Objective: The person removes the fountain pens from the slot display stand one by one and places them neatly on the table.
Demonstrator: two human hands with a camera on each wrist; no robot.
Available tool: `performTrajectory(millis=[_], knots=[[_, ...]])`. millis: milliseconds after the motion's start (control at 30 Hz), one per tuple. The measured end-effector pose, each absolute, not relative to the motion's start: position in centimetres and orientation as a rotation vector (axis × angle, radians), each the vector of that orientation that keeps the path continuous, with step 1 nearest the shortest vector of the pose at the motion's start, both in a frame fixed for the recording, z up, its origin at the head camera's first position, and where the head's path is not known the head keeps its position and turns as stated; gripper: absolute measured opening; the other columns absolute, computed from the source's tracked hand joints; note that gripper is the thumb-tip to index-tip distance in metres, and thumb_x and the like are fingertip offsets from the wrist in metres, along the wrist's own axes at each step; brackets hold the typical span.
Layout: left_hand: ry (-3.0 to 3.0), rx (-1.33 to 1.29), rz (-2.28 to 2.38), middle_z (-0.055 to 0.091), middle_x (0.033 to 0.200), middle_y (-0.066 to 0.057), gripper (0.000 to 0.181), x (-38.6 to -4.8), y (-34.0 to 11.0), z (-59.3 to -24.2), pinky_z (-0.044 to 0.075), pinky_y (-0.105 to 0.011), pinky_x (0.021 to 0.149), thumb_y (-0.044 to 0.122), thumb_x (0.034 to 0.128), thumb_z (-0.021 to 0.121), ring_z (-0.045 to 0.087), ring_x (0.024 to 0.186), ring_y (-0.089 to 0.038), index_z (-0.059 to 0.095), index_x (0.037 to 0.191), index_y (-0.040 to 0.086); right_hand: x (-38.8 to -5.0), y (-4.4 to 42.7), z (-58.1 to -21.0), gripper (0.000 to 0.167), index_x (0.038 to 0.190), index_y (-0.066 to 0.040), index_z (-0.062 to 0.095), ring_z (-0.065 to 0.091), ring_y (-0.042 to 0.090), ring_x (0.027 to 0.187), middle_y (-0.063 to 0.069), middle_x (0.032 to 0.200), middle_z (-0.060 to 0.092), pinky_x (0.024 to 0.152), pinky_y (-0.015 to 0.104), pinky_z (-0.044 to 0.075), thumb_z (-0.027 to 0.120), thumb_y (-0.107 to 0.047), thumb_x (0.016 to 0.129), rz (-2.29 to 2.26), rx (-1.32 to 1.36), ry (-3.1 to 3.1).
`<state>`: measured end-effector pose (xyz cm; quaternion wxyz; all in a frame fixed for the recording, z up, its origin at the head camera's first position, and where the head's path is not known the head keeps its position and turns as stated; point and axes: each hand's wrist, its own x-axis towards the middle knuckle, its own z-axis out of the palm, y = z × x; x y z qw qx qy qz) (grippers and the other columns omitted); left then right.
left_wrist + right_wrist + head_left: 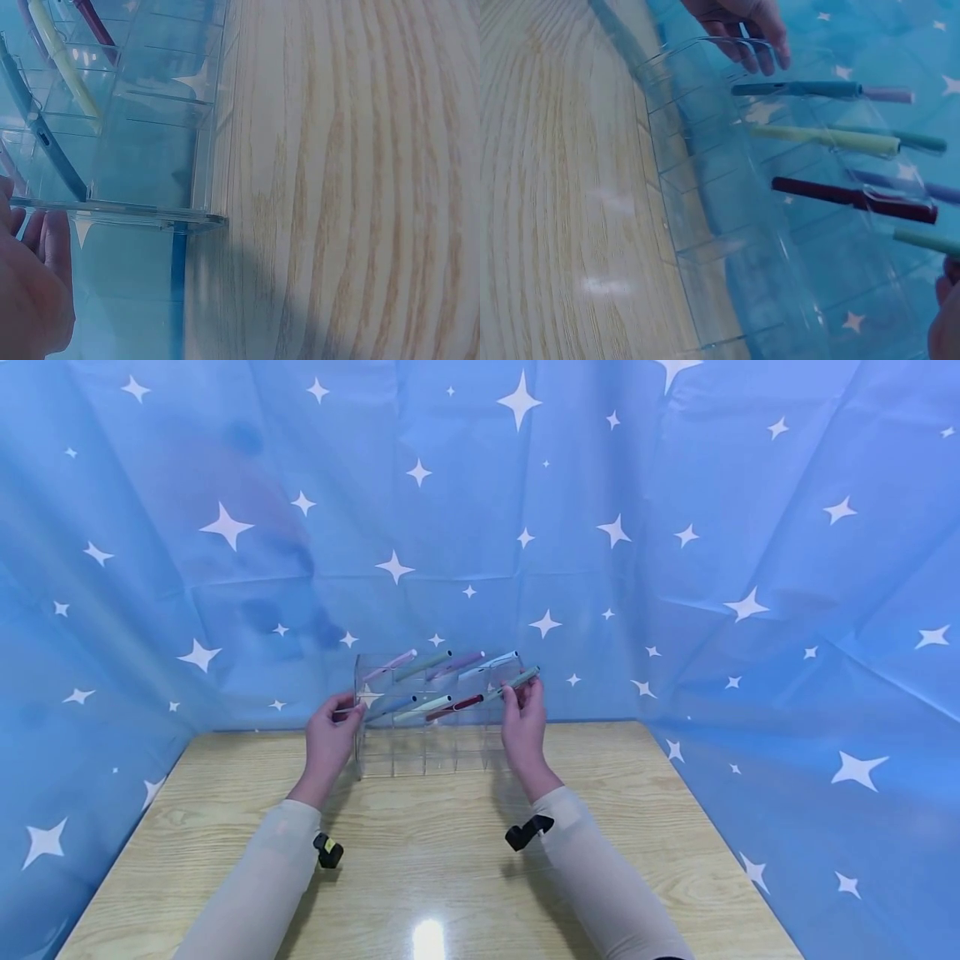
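A see-through plastic rack with many little boxes stands near the back of the pale wood-grain counter. The left hand is at the rack's left side, with its thumb and bent fingers holding the side wall. The right hand is at the other end, and its thumb and fingers pinch a thin green pen. That pen slants at the right end of the lower row of pens, just beside a dark red pen. Next to the red one, going left, are a pale yellow pen and a dark blue pen. Above them, four more pens sit in a row: a pink pen, a darker green pen, a purple pen and a light blue pen. All the pens tip the same way, with their top ends to the right. The boxes below hold no pens. Both arms wear long pale sleeves, and a small black camera sits on each wrist. Behind the counter hangs a blue cloth with white stars.
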<state>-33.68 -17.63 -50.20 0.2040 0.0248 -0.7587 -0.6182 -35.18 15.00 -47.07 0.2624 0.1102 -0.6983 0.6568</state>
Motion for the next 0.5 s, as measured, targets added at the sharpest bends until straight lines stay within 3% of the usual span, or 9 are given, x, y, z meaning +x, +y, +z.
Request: performTrajectory(millis=[100, 267, 500], knots=[[-2.114, 0.073, -1.723, 0.073, 0.130, -0.017, 0.037, -33.7, -17.6, -50.2, 0.056, -0.012, 0.082, 0.021, 0.1085, 0.075, 0.067, 0.115, -0.028, 0.072, 0.139, 0.001, -35.2, 15.2, -46.8, 0.032, 0.147, -0.005, 0.050, 0.067, 0.040, 0.127, 0.016, 0.129, 0.069, 0.104, 0.035, 0.062, 0.057, -0.013, 0.117, 1.840, 0.294, -1.848], [-2.116, 0.074, -1.716, 0.073, 0.132, -0.018, 0.037, -33.6, -17.6, -50.2, 0.055, -0.012, 0.083, 0.020, 0.1090, 0.074, 0.067, 0.116, -0.029, 0.071, 0.140, 0.000, -34.9, 15.5, -46.5, 0.033, 0.148, -0.005, 0.054, 0.069, 0.026, 0.116, 0.020, 0.126, 0.067, 0.096, 0.034, 0.066, 0.059, -0.011, 0.116, 1.883, 0.276, -1.827], [-2.123, 0.071, -1.715, 0.073, 0.131, -0.018, 0.038, -33.4, -17.5, -50.0, 0.056, -0.013, 0.082, 0.021, 0.1087, 0.075, 0.067, 0.116, -0.030, 0.071, 0.140, -0.001, -34.4, 16.1, -46.4, 0.036, 0.151, -0.006, 0.057, 0.070, 0.024, 0.113, 0.020, 0.126, 0.068, 0.094, 0.033, 0.066, 0.060, -0.008, 0.115, 1.918, 0.287, -1.850]])
